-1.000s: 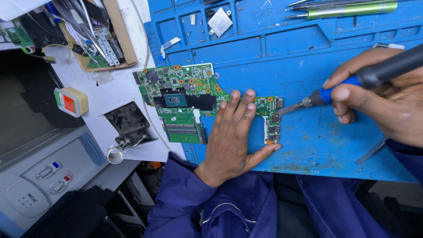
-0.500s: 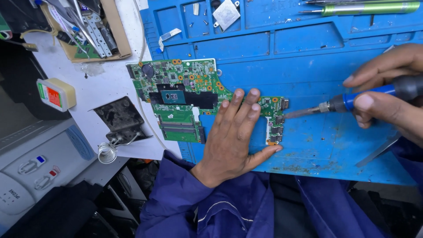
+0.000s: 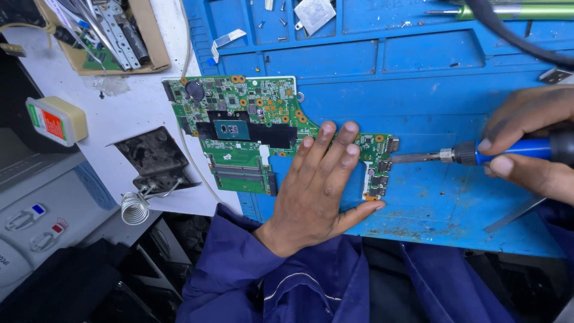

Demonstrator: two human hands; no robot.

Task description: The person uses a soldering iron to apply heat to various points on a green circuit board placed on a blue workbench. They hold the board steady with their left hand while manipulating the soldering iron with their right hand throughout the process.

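Left hand (image 3: 320, 188) flat, open on green circuit board (image 3: 251, 128); right hand (image 3: 529, 146) grips blue-handled soldering iron (image 3: 472, 154), tip apparently touching board edge

A white workbench (image 3: 137, 107) carries a blue work mat (image 3: 418, 78) under even, bright light. A cardboard box (image 3: 155, 48) of parts sits at its back.

Your right hand (image 3: 526, 149) has brought the blue-handled soldering iron (image 3: 472, 155) down from its raised angle to lie nearly level, and its metal tip now touches the right edge of the green laptop circuit board (image 3: 251, 128), where a second ago it stood just clear.
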